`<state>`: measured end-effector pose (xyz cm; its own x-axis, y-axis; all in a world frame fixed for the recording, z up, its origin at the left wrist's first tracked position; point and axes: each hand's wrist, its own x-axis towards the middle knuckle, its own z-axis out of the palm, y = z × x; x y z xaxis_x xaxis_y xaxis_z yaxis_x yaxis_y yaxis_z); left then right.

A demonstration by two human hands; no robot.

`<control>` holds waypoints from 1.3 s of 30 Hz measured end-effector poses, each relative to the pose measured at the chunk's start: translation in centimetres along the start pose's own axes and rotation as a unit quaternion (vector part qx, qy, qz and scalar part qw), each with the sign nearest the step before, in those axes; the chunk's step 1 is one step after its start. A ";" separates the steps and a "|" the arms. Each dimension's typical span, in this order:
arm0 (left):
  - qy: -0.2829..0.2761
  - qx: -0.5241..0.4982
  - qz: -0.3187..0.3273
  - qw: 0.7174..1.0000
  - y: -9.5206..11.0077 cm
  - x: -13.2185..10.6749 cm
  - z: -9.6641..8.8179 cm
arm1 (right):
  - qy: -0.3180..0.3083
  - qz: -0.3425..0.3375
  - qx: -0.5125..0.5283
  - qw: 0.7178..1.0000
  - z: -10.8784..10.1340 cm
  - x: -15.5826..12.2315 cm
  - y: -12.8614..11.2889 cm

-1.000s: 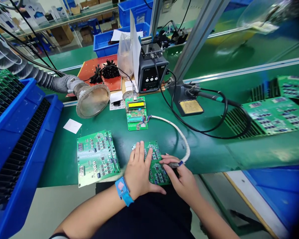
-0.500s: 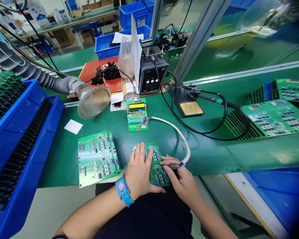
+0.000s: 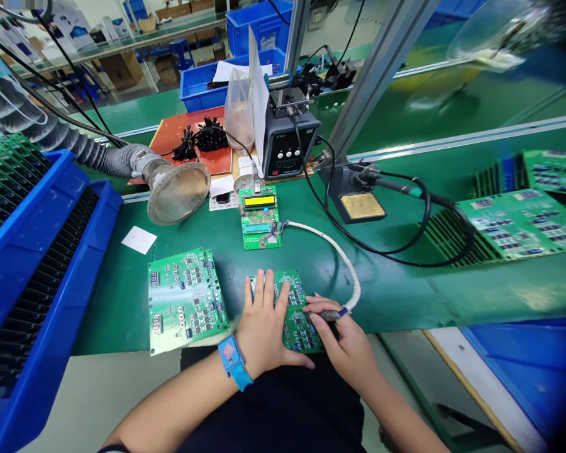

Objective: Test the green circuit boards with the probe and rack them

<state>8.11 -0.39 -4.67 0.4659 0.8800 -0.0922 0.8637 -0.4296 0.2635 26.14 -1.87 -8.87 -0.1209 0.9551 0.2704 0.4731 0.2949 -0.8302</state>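
A green circuit board lies at the table's front edge, partly covered by my left hand. That hand rests flat on it with fingers spread, a blue strap around its wrist. My right hand pinches a dark probe, its tip end against the board; the exact contact point is hidden by the fingers. From the probe a white wrapped cable curves back to a small green tester board with a lit yellow display. Left of my hands sits a stack of circuit boards.
Blue bins of upright boards stand at the left, beneath a fume extraction hose. Behind are a soldering station and its iron stand, with a looping black cable. More boards stand at the right.
My left hand's fingers have spread slightly, the outermost one shifting left. The right hand and probe stay in place.
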 end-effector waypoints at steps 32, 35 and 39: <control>-0.039 0.010 -0.022 0.999 0.6 -2.6 -0.6 | 0.062 0.057 -0.012 0.996 1.7 6.8 0.2; -0.041 0.012 -0.022 0.999 0.5 -2.5 -0.6 | 0.063 0.048 -0.027 0.996 1.7 6.8 0.2; -0.037 0.010 -0.020 0.999 0.4 -2.6 -0.5 | 0.049 0.041 -0.038 0.997 1.6 7.0 0.2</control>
<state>7.17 -2.72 -3.87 0.4436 0.8793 -0.1732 0.8851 -0.3994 0.2391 24.02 4.88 -7.93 0.0050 0.9674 0.2531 0.5436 0.2098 -0.8127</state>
